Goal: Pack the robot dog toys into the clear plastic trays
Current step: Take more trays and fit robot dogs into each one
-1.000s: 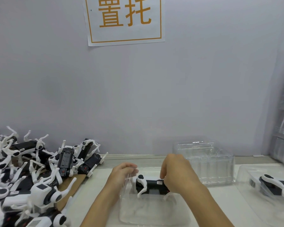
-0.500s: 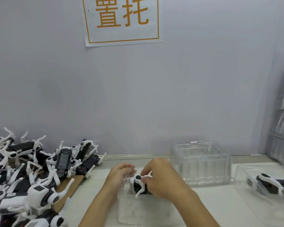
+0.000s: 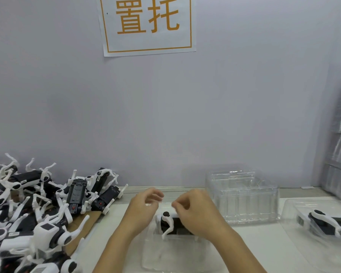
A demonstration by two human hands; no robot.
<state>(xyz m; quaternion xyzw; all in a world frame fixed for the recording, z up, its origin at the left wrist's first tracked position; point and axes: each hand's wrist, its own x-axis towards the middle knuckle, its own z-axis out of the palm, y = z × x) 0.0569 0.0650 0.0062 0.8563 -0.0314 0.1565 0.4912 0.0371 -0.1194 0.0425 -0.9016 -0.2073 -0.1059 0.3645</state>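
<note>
From the head view, a toy dog (image 3: 168, 223) sat in a clear tray (image 3: 173, 257) on the table (image 3: 264, 245). The left hand (image 3: 144, 208) hovered with curled fingers, holding nothing. The right hand (image 3: 195, 211) pinched the toy's top. A pile of toys (image 3: 37, 213) lay left.

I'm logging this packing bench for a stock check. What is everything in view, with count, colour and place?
Black-and-white robot dog toys in a pile: too many to count, black and white, bench left.
Robot dog toy being packed: one, black and white, in the centre tray under the hands.
Clear plastic tray: one, transparent, bench centre front.
Stack of empty clear trays: count unclear, transparent, right of centre at the wall.
Packed tray with a toy: one, clear, far right.
Paper sign: one, white with orange characters, wall.
Left hand: fingers loosely curled, over the toy.
Right hand: fingers curled at the toy's top.
</note>
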